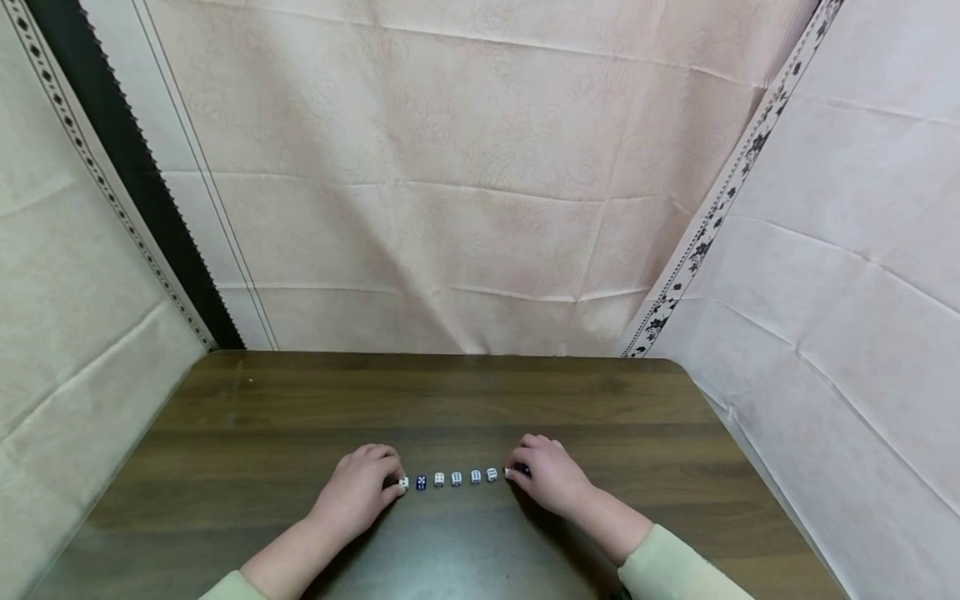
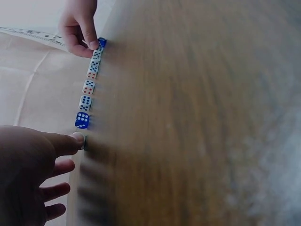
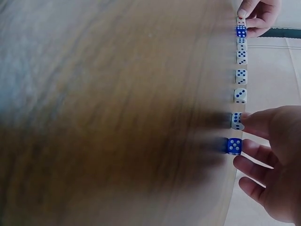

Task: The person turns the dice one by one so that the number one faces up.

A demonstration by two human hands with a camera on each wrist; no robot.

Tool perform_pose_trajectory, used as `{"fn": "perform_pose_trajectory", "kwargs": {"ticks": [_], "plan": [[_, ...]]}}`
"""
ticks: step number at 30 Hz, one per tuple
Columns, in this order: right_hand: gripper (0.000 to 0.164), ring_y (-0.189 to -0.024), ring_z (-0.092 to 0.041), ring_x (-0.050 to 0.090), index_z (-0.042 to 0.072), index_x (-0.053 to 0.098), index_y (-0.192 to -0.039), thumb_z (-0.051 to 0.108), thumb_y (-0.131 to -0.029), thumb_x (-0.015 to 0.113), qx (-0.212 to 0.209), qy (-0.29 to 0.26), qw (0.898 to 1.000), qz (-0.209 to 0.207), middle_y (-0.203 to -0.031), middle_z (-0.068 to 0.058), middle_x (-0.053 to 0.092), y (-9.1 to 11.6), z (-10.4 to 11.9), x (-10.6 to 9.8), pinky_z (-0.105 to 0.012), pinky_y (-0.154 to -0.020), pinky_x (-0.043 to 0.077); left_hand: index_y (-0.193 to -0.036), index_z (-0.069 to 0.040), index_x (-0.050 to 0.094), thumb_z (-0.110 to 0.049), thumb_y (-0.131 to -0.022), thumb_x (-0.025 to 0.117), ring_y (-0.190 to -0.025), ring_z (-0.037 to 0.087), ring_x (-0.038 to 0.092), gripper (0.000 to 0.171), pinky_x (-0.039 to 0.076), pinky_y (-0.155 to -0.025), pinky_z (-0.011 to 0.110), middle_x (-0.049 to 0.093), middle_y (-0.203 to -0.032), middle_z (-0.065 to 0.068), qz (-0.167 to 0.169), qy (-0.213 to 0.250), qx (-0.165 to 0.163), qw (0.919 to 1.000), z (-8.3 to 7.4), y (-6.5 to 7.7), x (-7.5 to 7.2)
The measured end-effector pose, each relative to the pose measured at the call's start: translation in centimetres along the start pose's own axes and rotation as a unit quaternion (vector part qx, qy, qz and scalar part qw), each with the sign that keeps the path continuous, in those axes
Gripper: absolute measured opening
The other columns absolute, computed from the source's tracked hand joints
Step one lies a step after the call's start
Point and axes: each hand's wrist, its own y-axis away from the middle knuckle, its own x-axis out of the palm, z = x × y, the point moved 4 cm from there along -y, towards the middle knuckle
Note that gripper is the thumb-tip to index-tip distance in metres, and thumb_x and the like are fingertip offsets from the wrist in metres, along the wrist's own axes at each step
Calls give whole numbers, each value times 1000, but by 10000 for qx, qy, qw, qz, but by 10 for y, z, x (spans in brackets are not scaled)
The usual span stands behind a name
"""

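Observation:
A row of small dice runs across the table between the two hands. At its left end my left hand pinches a white die between thumb and forefinger, its other fingers spread in the left wrist view. Beside that stands a blue die, followed by several white dice with small gaps between them. At the right end my right hand curls round two dice. Its thumb touches a white die, and its fingertips lie against a blue die at the end of the row.
The brown wooden table has rounded far corners. Creased pale cloth hangs behind it, with more cloth at both sides. A dark strip slants down at the left. Light green sleeves cover the forearms.

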Motion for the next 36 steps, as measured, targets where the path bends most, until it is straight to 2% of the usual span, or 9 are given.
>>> {"fn": "perform_pose_trajectory", "kwargs": {"ticks": [15,26,36], "plan": [[8,-88,-13,57,17,75,-98,21,-94,69,-191,234,9992,-254,-93,6,60,0,7,-1,-41,-83,48,-76,-26,62,-22,-82,82,-111,28,58,22,44,-94,55,64,-105,-3,-36,-50,-19,10000,2,0,2],[10,-86,-13,56,15,75,-99,21,-95,68,-91,280,9994,-191,-91,5,60,-1,5,-1,-40,-80,47,-76,-26,62,-21,-82,82,-110,28,58,22,44,-95,56,64,-104,-3,-15,-12,45,10000,0,0,2],[10,-77,-10,50,16,77,-97,20,-93,69,-120,251,9993,-239,-84,7,54,-1,6,-1,-36,-73,44,-76,-26,61,-22,-82,82,-110,29,58,22,43,-95,56,64,-104,-3,-55,-43,36,10000,-1,2,1]]}}
